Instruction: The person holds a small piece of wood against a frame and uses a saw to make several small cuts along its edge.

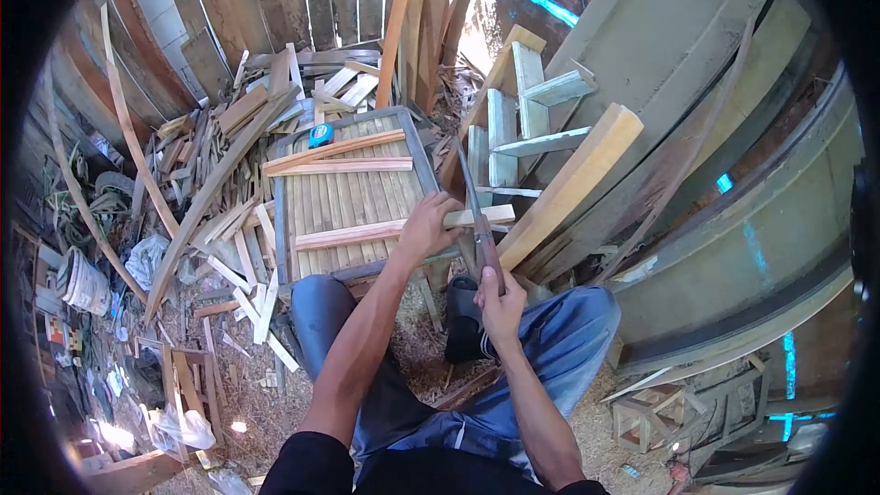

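Note:
My left hand (429, 227) is closed around a pale wooden strip (353, 236), pressing it against the slatted panel (367, 191). The strip's end sticks out past the panel's right edge. In my right hand (500, 302) is the brown handle of a handsaw (467, 179). Its narrow dark blade, seen nearly edge-on, points away from me and crosses the strip just right of my left fingers. Two more wooden strips (357, 165) lie on the panel farther back, with a blue tape measure (320, 136) beside them.
A heap of scrap wood (229, 142) spreads to the left and behind the panel. Right of the saw, a thick timber (573, 183) leans near a whitish wooden frame (527, 119). A white bucket (84, 282) lies at far left. Sawdust covers the ground (266, 422).

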Motion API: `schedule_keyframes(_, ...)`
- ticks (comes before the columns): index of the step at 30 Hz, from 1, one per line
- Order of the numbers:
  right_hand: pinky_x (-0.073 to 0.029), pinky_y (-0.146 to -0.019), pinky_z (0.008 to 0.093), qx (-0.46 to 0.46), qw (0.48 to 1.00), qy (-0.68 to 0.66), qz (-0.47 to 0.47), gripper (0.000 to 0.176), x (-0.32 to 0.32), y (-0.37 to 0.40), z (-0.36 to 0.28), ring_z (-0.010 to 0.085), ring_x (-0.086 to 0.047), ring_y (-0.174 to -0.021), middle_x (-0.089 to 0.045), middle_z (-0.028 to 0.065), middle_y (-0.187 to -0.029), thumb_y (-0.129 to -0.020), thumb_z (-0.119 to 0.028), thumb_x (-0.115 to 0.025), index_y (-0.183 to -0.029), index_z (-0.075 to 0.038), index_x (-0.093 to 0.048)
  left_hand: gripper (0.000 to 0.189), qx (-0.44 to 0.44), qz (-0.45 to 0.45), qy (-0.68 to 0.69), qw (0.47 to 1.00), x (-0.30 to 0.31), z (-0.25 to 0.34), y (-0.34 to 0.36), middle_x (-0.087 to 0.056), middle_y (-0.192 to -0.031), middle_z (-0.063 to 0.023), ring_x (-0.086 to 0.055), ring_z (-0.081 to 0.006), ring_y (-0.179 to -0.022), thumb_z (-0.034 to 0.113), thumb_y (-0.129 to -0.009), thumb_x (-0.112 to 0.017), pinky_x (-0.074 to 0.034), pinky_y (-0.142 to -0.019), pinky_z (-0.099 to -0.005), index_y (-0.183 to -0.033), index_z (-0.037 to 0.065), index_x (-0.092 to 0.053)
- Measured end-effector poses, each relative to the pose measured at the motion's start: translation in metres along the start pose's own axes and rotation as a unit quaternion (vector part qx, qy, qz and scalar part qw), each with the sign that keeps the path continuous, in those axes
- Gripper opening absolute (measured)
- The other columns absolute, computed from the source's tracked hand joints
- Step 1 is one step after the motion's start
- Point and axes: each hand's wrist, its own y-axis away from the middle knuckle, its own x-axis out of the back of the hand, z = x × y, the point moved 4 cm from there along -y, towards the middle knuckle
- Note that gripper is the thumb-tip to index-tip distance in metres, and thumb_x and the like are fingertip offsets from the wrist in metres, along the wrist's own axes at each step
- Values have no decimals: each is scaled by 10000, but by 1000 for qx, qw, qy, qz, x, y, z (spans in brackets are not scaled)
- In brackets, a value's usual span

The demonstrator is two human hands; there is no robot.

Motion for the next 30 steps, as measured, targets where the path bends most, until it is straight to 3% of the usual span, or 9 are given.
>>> schedule_keyframes(2, -377, -492, 213, 46, 999, -12, -1, 293, 4, 7, 5, 35, -488, -550, -501, -46, -606, -1004, -278, -583, -953, 0, -662, 370, -30, 7, -7, 1000, -1, 2, 3, -625, -983, -95, -573, -315, -975, 162, -671, -819, -465, -893, -417, -997, 53, -684)
schedule_keyframes(7, -398, -490, 246, 51, 998, 26, 22, 298, 12, 11, 8, 60, -499, -531, -530, -18, -584, -986, -277, -603, -932, 10, -662, 267, -75, 6, -5, 997, -1, 9, -2, -649, -912, -113, -586, -310, -902, 180, -711, -792, -480, -826, -413, -913, 32, -700)
schedule_keyframes(9, -405, -491, 257, 51, 997, 53, 35, 306, 14, 9, 3, 66, -503, -526, -537, -9, -577, -982, -284, -605, -928, 12, -662, 194, -81, -71, -24, 994, -1, 12, -6, -642, -823, -119, -583, -310, -841, 206, -770, -742, -477, -788, -421, -813, 20, -707)
schedule_keyframes(11, -384, -482, 228, 79, 993, 76, 38, 366, 18, 6, -7, 56, -454, -508, -478, -21, -586, -1007, -268, -572, -738, -21, -551, 192, -87, -50, -33, 994, 3, 22, -2, -640, -803, -119, -579, -311, -820, 213, -790, -720, -474, -777, -423, -787, 21, -708)
schedule_keyframes(12, -384, -482, 228, 79, 993, 76, 38, 366, 19, 5, -9, 56, -454, -508, -478, -21, -586, -1007, -268, -572, -738, -21, -551, 204, -91, -26, -42, 995, 5, 23, -1, -638, -783, -119, -576, -313, -799, 219, -810, -698, -471, -766, -424, -760, 22, -709)
schedule_keyframes(18, -412, -492, 276, 56, 991, 116, 17, 369, 38, 22, -21, 85, -535, -520, -551, 14, -557, -980, -304, -590, -774, 0, -618, 171, -76, -7, -65, 995, 0, 16, -1, -653, -824, -96, -593, -300, -837, 213, -809, -695, -481, -789, -410, -819, 44, -724)
schedule_keyframes(21, -401, -484, 277, 7, 996, 83, 4, 379, 46, 34, -27, 79, -521, -504, -545, 12, -542, -980, -297, -591, -744, 0, -610, 215, -61, -6, -100, 993, 4, 19, 1, -628, -831, -104, -588, -312, -865, 232, -813, -711, -479, -781, -429, -900, 36, -731)
schedule_keyframes(26, -385, -459, 233, 11, 997, 77, 8, 380, 54, 50, -41, 59, -441, -485, -462, -20, -566, -1008, -281, -574, -725, -33, -515, 225, -50, 33, -92, 994, -4, 6, 3, -647, -867, -96, -596, -305, -859, 262, -835, -704, -475, -763, -424, -901, 49, -735)
schedule_keyframes(30, -385, -454, 235, -10, 996, 89, 8, 379, 55, 53, -61, 58, -441, -481, -467, -18, -567, -1008, -291, -567, -740, -25, -535, 246, -31, 33, -89, 995, -4, 5, 2, -663, -899, -97, -602, -307, -861, 288, -864, -692, -482, -776, -428, -902, 49, -734)
